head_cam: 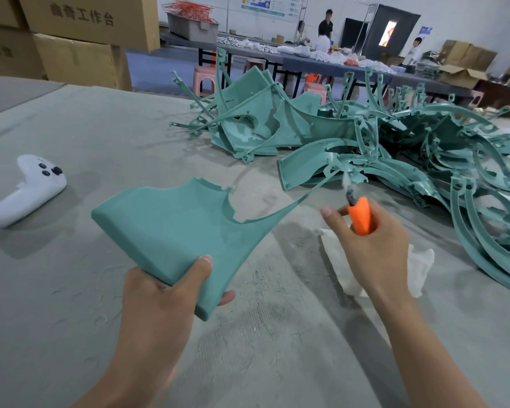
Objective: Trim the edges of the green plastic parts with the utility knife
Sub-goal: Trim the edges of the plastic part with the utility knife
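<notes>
— What's nearest?
— The left hand (pixel 165 287) grips the thick near corner of a green plastic part (pixel 183 225), thumb on top and fingers underneath. It holds the part tilted above the grey felt-covered table (pixel 71 304).
— And the other hand?
— The right hand (pixel 371 248) is wrapped round an orange utility knife (pixel 361 216). The knife's dark tip points away, close to the part's thin trailing strip. The tip is blurred, so I cannot tell if they touch.
— Under it?
— A crumpled white cloth (pixel 420 266) lies on the table.
— Further out?
— A white game controller (pixel 27 189) lies at the left. A heap of green plastic parts (pixel 395 148) sprawls at the right. Beyond are stacked cardboard boxes (pixel 80 54), pink stools (pixel 203 81) and people (pixel 326 25) at a long table.
</notes>
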